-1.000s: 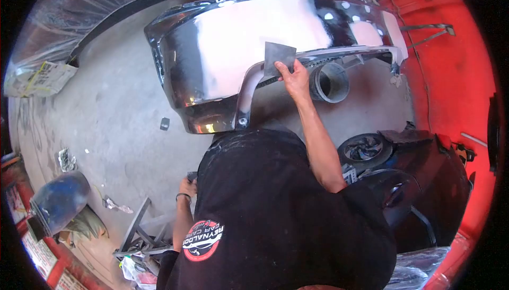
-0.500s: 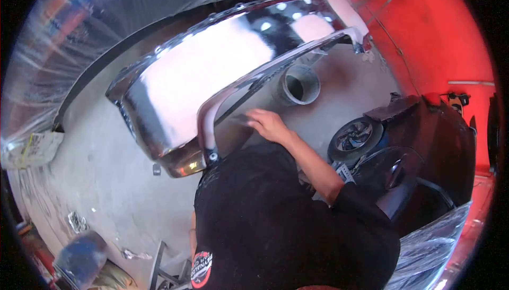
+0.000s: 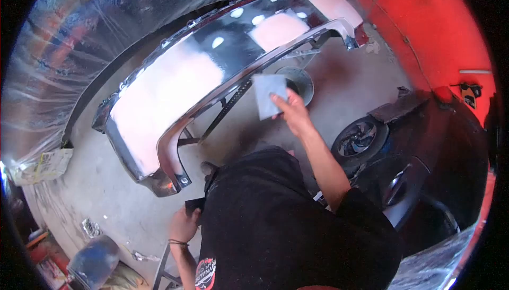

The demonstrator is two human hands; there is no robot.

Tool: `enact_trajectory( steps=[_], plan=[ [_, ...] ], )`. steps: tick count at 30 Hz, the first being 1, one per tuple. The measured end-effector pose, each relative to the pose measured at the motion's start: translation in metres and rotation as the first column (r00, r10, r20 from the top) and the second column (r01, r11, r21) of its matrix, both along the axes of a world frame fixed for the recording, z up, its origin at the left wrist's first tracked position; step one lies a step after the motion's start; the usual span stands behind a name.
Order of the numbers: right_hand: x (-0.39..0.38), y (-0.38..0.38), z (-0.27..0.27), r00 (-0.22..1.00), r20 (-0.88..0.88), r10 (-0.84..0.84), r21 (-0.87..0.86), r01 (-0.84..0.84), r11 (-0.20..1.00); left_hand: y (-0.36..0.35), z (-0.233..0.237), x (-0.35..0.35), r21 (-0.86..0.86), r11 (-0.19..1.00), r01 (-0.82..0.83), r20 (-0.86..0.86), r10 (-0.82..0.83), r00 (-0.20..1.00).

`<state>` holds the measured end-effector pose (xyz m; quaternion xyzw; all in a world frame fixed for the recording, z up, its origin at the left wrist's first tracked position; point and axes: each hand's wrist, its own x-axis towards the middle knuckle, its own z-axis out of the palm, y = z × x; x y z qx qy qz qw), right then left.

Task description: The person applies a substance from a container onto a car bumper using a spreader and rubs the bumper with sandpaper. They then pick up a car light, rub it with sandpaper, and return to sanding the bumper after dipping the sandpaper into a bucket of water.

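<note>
My right hand (image 3: 294, 114) pinches a grey rectangular sheet (image 3: 269, 96) that looks like sandpaper, thumb on its upper face. Beyond that sheet lies a car bumper (image 3: 230, 59) with pale pink-white patches over its dark surface, propped up on a stand (image 3: 227, 110). Low beside my body, my left hand (image 3: 184, 225) is closed around a small flat black piece (image 3: 194, 205), part of which is hidden behind the black shirt. The near end of the bumper, with its curved wheel-arch edge (image 3: 168, 149), is the part closest to my left hand.
Partly behind the sheet, a bucket (image 3: 306, 89) stands on the floor. To the right is a dark car (image 3: 424, 152) with its wheel (image 3: 356, 137). Plastic sheeting (image 3: 63, 62) hangs at the left, and a blue drum (image 3: 94, 261) sits lower left.
My right hand has moved right and turned, bringing the grey sheet into plain sight. My left hand has come into view with the black piece. The view has shifted along the bumper.
</note>
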<state>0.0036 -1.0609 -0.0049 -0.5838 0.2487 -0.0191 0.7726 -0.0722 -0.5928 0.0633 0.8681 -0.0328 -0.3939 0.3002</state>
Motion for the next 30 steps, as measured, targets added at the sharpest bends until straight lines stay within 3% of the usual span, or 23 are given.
enact_trajectory(
  steps=[1, 3, 5, 7, 9, 11, 12, 13, 15, 16, 17, 18, 19, 21, 22, 23, 24, 25, 26, 27, 30],
  plan=[
    [0.007, -0.021, -0.011, 0.996, 0.008, -0.087, 0.051, 0.086, 0.995, -0.004, -0.013, -0.007, -0.022, 0.998, 0.055, 0.175, -0.050, 0.983],
    [0.025, -0.062, -0.030, 0.984, 0.054, -0.173, 0.052, 0.170, 0.984, -0.031, 0.000, -0.015, 0.051, 0.998, -0.046, 0.110, 0.040, 0.993],
    [0.045, -0.101, -0.027, 0.957, 0.072, -0.280, -0.035, 0.283, 0.958, -0.051, 0.007, -0.020, -0.016, 0.990, -0.139, 0.063, 0.140, 0.988],
    [0.065, -0.146, -0.035, 0.880, 0.195, -0.432, -0.035, 0.447, 0.894, -0.065, 0.019, -0.025, 0.073, 0.992, -0.099, 0.039, 0.096, 0.995],
    [0.082, -0.192, -0.043, 0.793, 0.228, -0.565, 0.104, 0.557, 0.824, -0.070, 0.020, -0.033, 0.161, 0.985, -0.057, 0.021, 0.055, 0.998],
    [0.097, -0.232, -0.058, 0.762, 0.253, -0.596, 0.069, 0.600, 0.797, -0.058, -0.001, -0.059, -0.029, 0.994, -0.102, 0.131, 0.105, 0.986],
    [0.102, -0.240, -0.059, 0.744, 0.235, -0.626, 0.107, 0.620, 0.777, -0.059, -0.004, -0.063, -0.056, 0.975, -0.217, -0.012, 0.217, 0.976],
    [0.104, -0.238, -0.064, 0.743, 0.234, -0.627, 0.113, 0.619, 0.777, -0.059, -0.006, -0.068, -0.052, 0.975, -0.217, -0.007, 0.217, 0.976],
    [0.113, -0.219, -0.079, 0.784, 0.217, -0.581, -0.041, 0.602, 0.797, -0.082, 0.009, -0.064, -0.117, 0.944, -0.309, -0.055, 0.305, 0.951],
    [0.109, -0.192, -0.090, 0.905, 0.108, -0.412, -0.279, 0.425, 0.861, -0.089, 0.012, -0.061, -0.118, 0.944, -0.308, -0.053, 0.303, 0.951],
    [0.109, -0.159, -0.133, 0.961, 0.166, -0.221, 0.046, 0.216, 0.975, -0.095, 0.015, -0.056, -0.090, 0.960, -0.263, -0.028, 0.262, 0.965],
    [0.085, -0.112, -0.090, 0.904, 0.335, 0.265, -0.651, 0.019, 0.759, -0.099, 0.016, -0.053, -0.060, 0.974, -0.218, -0.003, 0.218, 0.976],
    [0.064, -0.075, -0.066, 0.847, 0.134, 0.514, -0.632, -0.327, 0.703, -0.099, 0.015, -0.052, -0.057, 0.976, -0.211, -0.003, 0.211, 0.978],
    [0.051, -0.052, -0.047, 0.773, -0.002, 0.634, -0.663, -0.476, 0.578, -0.097, 0.011, -0.050, -0.068, 0.979, -0.194, -0.007, 0.194, 0.981],
    [0.051, -0.059, -0.050, 0.865, -0.030, 0.501, -0.568, -0.426, 0.704, -0.098, 0.010, -0.051, -0.064, 0.979, -0.191, -0.010, 0.191, 0.982],
    [0.056, -0.069, -0.084, 0.968, 0.127, 0.218, -0.519, -0.123, 0.846, -0.100, 0.011, -0.053, -0.062, 0.977, -0.206, -0.008, 0.206, 0.979],
    [0.061, -0.098, -0.056, 0.995, -0.002, 0.096, -0.455, -0.086, 0.886, -0.101, 0.013, -0.055, -0.056, 0.974, -0.219, -0.006, 0.219, 0.976],
    [0.073, -0.124, -0.077, 0.976, 0.158, -0.148, -0.119, 0.167, 0.979, -0.103, 0.015, -0.056, -0.047, 0.975, -0.215, -0.008, 0.215, 0.977],
    [0.082, -0.156, -0.083, 0.944, 0.164, -0.286, 0.047, 0.282, 0.958, -0.105, 0.017, -0.056, -0.052, 0.971, -0.233, 0.019, 0.234, 0.972],
    [0.089, -0.183, -0.073, 0.916, 0.196, -0.350, 0.062, 0.345, 0.937, -0.107, 0.017, -0.056, -0.059, 0.966, -0.251, 0.048, 0.254, 0.966],
    [0.109, -0.238, -0.070, 0.921, 0.247, -0.302, -0.160, 0.347, 0.924, -0.118, 0.028, -0.046, -0.010, 0.978, -0.210, 0.031, 0.211, 0.977]
  ],
)
